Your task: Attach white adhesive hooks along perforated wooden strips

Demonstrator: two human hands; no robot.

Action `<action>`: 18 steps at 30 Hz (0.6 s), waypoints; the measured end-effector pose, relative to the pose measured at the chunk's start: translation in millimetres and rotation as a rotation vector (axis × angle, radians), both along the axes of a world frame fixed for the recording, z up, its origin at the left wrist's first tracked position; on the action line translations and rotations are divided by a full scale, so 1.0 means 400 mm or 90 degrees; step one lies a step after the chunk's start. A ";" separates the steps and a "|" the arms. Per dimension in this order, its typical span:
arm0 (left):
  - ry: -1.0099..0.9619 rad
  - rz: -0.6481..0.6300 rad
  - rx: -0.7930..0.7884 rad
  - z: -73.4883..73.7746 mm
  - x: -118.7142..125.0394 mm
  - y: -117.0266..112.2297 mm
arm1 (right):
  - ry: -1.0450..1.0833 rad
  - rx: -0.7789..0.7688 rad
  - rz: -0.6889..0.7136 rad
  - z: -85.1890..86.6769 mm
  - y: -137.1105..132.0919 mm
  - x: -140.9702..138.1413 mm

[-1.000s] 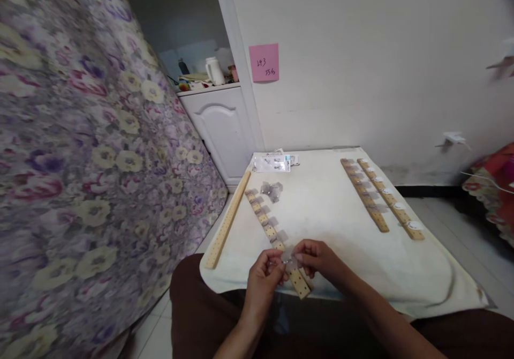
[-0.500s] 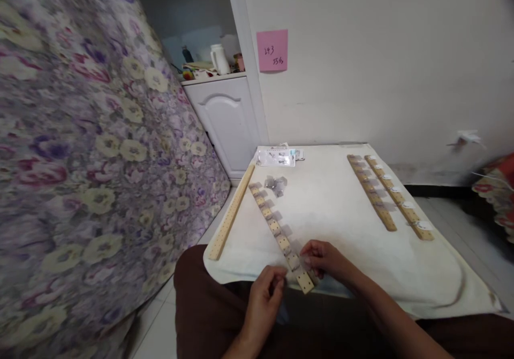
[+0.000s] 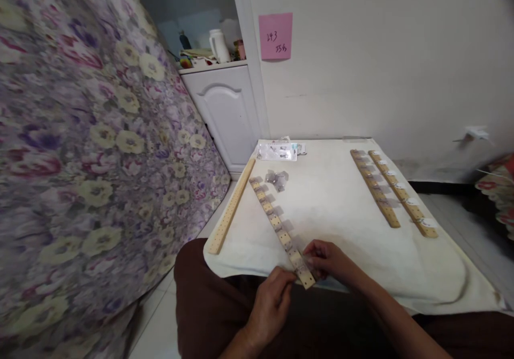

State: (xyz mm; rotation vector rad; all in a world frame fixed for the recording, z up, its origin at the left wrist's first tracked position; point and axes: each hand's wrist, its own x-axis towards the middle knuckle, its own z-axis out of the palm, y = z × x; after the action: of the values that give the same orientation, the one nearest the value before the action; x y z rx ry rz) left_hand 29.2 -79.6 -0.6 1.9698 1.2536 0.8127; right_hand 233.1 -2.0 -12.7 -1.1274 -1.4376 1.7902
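Note:
A narrow wooden strip with holes (image 3: 284,237) lies slantwise on the cloth-covered table, small clear pieces fixed along it and standing off its right side. My left hand (image 3: 271,300) is closed, its fingertips at the left edge of the strip near the close end. Across from it, my right hand (image 3: 327,260) pinches at the strip's right edge, by the clear piece closest to me. What is between the fingers of either hand is too small or hidden to make out. A small clear plastic bag with metal bits (image 3: 277,180) lies beyond the strip's far end.
A bare wooden strip with holes (image 3: 233,203) lies along the table's left edge. Two more strips carrying small pieces, one brown (image 3: 375,187) and one with white tags (image 3: 402,194), lie at right. Clear packaging (image 3: 277,151) rests at the back left. A flowered curtain (image 3: 120,161) hangs at left.
My left hand has moved right and up to the strip's edge. My right hand has shifted slightly toward the strip's near end. The view has tilted down a little.

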 end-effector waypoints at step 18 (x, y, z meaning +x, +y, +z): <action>-0.017 -0.050 0.045 -0.035 -0.016 -0.016 | -0.033 0.021 0.001 0.003 -0.014 0.011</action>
State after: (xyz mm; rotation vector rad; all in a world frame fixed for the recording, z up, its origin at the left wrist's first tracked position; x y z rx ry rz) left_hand 22.7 -86.0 -14.6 2.0442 1.1383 0.8526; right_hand 237.5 -7.6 -11.3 -1.1634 -1.4930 1.7439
